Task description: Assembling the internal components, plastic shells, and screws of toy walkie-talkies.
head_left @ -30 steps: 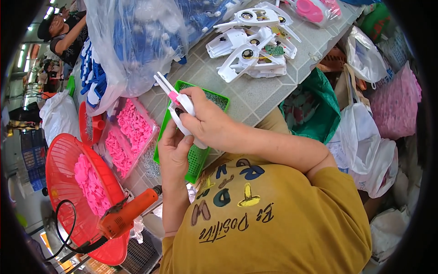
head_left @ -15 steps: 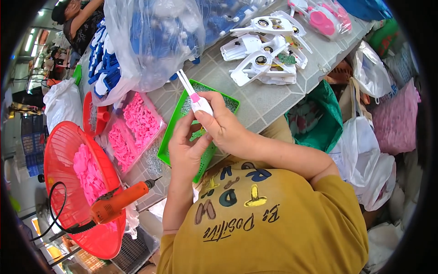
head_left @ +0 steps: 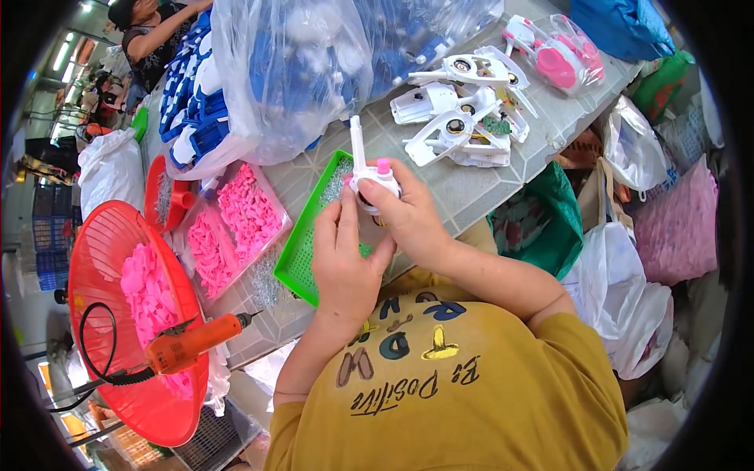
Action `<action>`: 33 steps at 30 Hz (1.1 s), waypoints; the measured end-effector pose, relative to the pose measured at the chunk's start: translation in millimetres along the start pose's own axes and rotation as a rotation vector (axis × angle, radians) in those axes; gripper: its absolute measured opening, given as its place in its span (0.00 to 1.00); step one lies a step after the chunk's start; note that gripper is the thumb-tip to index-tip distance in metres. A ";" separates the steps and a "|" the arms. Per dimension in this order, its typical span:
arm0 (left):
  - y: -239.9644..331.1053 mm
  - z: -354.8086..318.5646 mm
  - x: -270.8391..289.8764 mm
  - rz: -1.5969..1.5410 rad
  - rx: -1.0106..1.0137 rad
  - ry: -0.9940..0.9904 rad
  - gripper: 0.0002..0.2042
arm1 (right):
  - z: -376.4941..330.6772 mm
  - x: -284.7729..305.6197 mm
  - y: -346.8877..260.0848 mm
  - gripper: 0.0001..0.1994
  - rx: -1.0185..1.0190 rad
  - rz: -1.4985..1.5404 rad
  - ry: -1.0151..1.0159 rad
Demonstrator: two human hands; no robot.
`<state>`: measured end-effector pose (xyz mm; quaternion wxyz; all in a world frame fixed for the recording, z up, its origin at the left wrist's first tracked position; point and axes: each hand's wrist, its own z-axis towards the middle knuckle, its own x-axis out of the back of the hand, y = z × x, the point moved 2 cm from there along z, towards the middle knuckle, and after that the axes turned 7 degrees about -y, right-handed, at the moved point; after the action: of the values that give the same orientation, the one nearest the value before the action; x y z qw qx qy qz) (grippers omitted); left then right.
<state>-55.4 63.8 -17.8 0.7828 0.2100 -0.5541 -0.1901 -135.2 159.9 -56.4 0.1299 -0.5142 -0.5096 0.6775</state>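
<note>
Both hands are on one white plastic toy piece (head_left: 364,174) with a pink knob on top and a long white prong sticking up, held just above the green tray (head_left: 308,250) at the near edge of the surface (head_left: 463,188). The right hand (head_left: 406,216) has its fingers closed around the piece from the right. The left hand (head_left: 344,263) comes up from below with its fingers (head_left: 339,224) curled against the lower side, so both are gripping it, not open.

How far along? My guess is somewhere in the middle of a long batch job. What looks done: a small heap of white assembled shells (head_left: 463,118) with round middles lies further back on the surface, and a clear bag with pink and white toys (head_left: 556,51) sits beyond that. What looks left: loads. The clear tray of pink parts (head_left: 236,224) is well stocked, the red basket (head_left: 118,235) to the left has more pink bits in it, and the big clear bag of blue and white parts (head_left: 298,71) is stuffed. The green tray seems to hold small metal bits, probably screws, but they're too small to say for sure.

The orange electric screwdriver (head_left: 188,345) lies across the red basket with nobody touching it, so I'd say the piece in hand isn't fastened yet. Can't see its underside behind the fingers, though.
</note>
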 end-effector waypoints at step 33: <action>-26.4 -17.8 -11.1 -0.779 0.192 -0.067 0.12 | 17.8 20.4 -23.0 0.21 0.055 0.297 -0.230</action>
<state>-43.7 49.6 -46.1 0.6104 0.4700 -0.4735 -0.4270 -166.9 174.5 -49.8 -0.0165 -0.4993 -0.4210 0.7571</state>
